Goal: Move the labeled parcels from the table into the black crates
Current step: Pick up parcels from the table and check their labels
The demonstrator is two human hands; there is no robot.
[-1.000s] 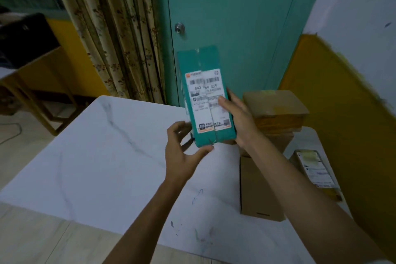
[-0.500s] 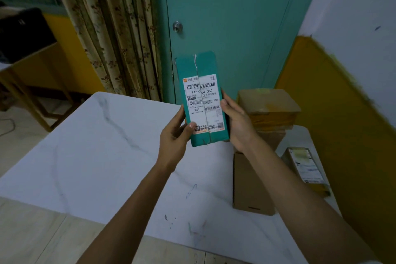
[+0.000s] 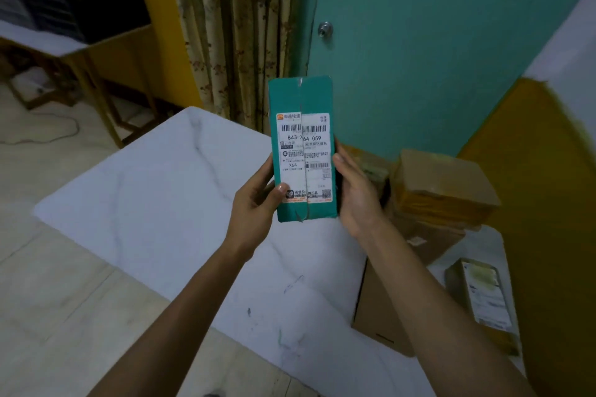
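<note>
At the far left of the room, black crates (image 3: 80, 0) stand on a white-topped side table (image 3: 42, 39) with wooden legs, and a thin cable (image 3: 54, 135) trails over the pale tiled floor (image 3: 48, 267) below it. A floral curtain (image 3: 232, 26) hangs next, beside a teal door (image 3: 435, 42) with a round metal knob (image 3: 325, 29). The white marble table (image 3: 154, 203) reaches from its far left corner under the curtain to the near edge, with faint grey veins and a few small marks toward that edge. Above its middle, clear of the surface, the teal parcel (image 3: 303, 93) is upright, its white shipping label facing the camera. The left hand (image 3: 254, 203) grips the parcel's lower left edge, thumb pressed on the label's corner. The right hand (image 3: 358, 200) clasps the lower right edge, its fingers hidden behind the parcel. Toward the table's far right corner, a brown box (image 3: 445, 190) wrapped in yellowish tape sits on top of other cartons, and a plain carton (image 3: 377, 309) lies nearer, partly behind the right forearm. By the right edge lies 1 small labeled parcel (image 3: 483, 296), close to the yellow-painted wall (image 3: 548, 203).
</note>
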